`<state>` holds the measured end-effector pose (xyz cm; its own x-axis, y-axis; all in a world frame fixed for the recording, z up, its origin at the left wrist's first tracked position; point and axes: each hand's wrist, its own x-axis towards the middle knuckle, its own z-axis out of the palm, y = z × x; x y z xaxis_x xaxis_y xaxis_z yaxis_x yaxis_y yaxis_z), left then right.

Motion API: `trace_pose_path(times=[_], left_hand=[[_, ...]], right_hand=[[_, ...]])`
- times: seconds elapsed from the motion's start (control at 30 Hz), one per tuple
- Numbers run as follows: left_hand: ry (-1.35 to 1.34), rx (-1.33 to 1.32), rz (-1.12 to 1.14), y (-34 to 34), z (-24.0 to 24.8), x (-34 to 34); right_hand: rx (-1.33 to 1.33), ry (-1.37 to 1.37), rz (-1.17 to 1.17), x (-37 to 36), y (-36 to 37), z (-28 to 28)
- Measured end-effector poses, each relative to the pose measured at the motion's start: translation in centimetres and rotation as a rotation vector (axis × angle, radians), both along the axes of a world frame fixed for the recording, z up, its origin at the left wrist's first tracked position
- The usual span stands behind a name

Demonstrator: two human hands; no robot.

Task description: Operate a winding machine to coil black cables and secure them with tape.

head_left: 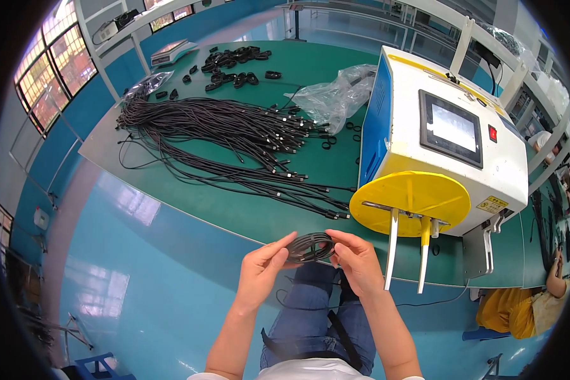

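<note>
The left hand (259, 263) and the right hand (356, 256) each pinch one end of a coiled black cable (309, 248) between thumb and fingers, at the lower centre of the frame, by the near edge of the green table (326, 57). The winding of this piece appears complete; whether a tie secures it cannot be determined. The two prongs (392, 247) below the yellow disc (411, 187) of the white machine (500, 161), right of centre, carry no cable. Small black coils (234, 58) in the upper left part of the frame appear to be finished pieces. A large bundle of straight cables (202, 120), left of centre, lies uncoiled, so most of the work seems to remain.
</note>
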<state>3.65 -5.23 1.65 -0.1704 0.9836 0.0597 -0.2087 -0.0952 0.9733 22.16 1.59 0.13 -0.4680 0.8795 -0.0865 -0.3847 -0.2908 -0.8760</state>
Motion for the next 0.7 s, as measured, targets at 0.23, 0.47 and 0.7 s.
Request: trace_pose_path(times=[0.23,0.47,0.7], left_hand=[[0.06,-0.149,-0.129,-0.4,-0.2,-0.8],[-0.184,-0.202,-0.139,0.8,-1.8,-0.9],[-0.343,-0.205,0.048,1.6,-2.6,-1.6]], right_hand=[[0.035,0.032,-0.012,-0.9,0.5,-0.6],[0.058,-0.072,-0.138,-2.1,1.7,-0.1],[0.384,-0.455,-0.22,-0.1,0.3,-3.8]])
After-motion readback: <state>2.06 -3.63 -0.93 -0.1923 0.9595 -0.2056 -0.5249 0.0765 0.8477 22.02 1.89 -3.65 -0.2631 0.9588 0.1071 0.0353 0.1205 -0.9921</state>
